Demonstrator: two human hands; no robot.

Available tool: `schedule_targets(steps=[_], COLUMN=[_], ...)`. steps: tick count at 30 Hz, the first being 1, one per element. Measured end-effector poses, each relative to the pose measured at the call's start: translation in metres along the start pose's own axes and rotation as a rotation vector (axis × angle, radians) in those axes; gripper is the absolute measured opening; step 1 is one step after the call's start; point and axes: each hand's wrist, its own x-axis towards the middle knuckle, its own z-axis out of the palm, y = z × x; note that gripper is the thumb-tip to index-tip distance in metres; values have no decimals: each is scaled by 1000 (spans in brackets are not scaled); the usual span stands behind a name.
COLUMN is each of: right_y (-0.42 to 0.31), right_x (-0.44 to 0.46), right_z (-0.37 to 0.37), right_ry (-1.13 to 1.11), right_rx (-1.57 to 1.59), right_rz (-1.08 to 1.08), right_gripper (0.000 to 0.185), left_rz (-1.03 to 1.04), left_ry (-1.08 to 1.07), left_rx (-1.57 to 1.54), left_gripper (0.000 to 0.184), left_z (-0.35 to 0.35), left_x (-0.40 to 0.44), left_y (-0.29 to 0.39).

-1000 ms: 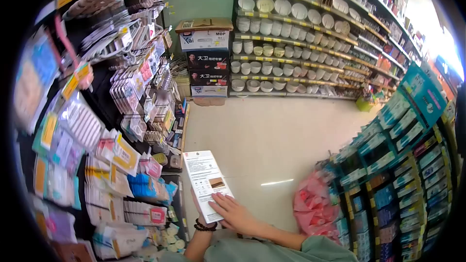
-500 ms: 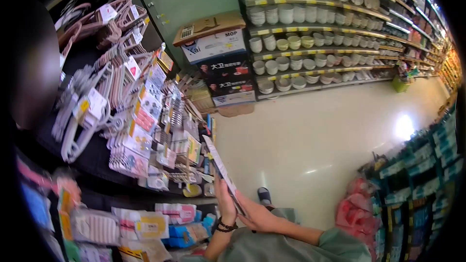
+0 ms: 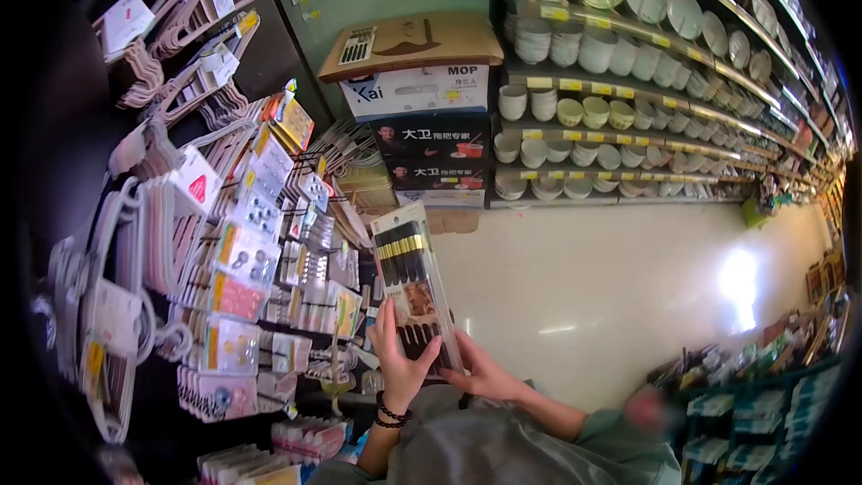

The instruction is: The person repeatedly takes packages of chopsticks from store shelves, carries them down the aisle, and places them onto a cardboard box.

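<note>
Between my hands is a pack of chopsticks (image 3: 415, 292), tilted with its front towards me. Through its clear plastic I see black sticks with gold bands and a brown printed picture. My left hand (image 3: 404, 364), with dark beads at the wrist, grips the lower left side, its thumb across the front. At the lower right edge, my right hand (image 3: 488, 372) holds the pack too, with some fingers hidden behind it. Left of the pack, carded small goods (image 3: 241, 256) hang in rows.
Bunches of clothes hangers (image 3: 171, 224) hang at the left. Stacked mop boxes (image 3: 431, 144) stand ahead against a green wall. Shelves of bowls and plates (image 3: 611, 112) run along the right, above a pale floor (image 3: 539, 278). Dark green racks (image 3: 754, 413) with packaged goods are at lower right.
The chopstick pack has turned from nearly edge-on to showing its front. My right hand has shifted with it along the edge. The boxes and shelves appear larger now.
</note>
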Motion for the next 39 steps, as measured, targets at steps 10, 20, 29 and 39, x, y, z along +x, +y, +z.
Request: schedule_targets(steps=[10,20,29,39], right_y=[-30,-98,-120,-141], right_x=[264,505,711,783], right_z=[-138,-223,-310,-341], right_ry=[170,159,120,297], right_rx=[369,510,489,-163], right_rz=[119,-65,44,-97], right_gripper=[77,69,53,60], left_rz=[212,448,499,440], left_ry=[-124,-114,30,-51], left_rx=[-39,324,446,612], left_gripper=[68,41,29,36], left_z=[43,74,123,147], left_x=[276,488,691,795], left_y=[-77,-89,-155,-198])
